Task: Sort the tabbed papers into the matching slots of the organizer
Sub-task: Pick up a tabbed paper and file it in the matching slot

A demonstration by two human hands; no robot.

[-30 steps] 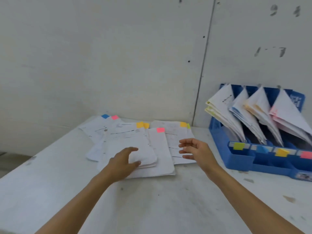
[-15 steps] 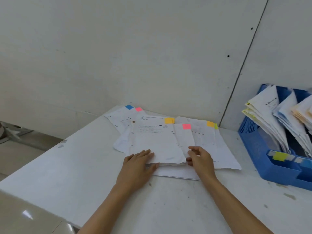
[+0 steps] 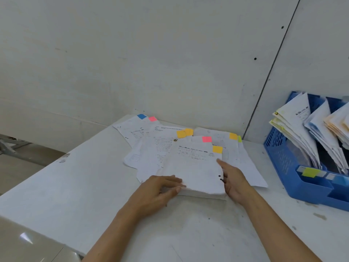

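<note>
At frame centre, the left hand pinches the near-left corner of the orange-tabbed stack. The right hand lies straight-fingered against its right edge. The organizer stands far right.

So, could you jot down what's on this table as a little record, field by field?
Surface: white table
Loose pile: white papers with coloured tabs, spread flat near the wall
Top bundle: white sheets with an orange tab, at the pile's near edge
Left hand: grips the bundle's near left corner
Right hand: straight fingers against the bundle's right edge
Organizer: blue plastic slotted tray, right of the pile
In its slots: filed papers, leaning
Front marker: yellow-green label
</note>
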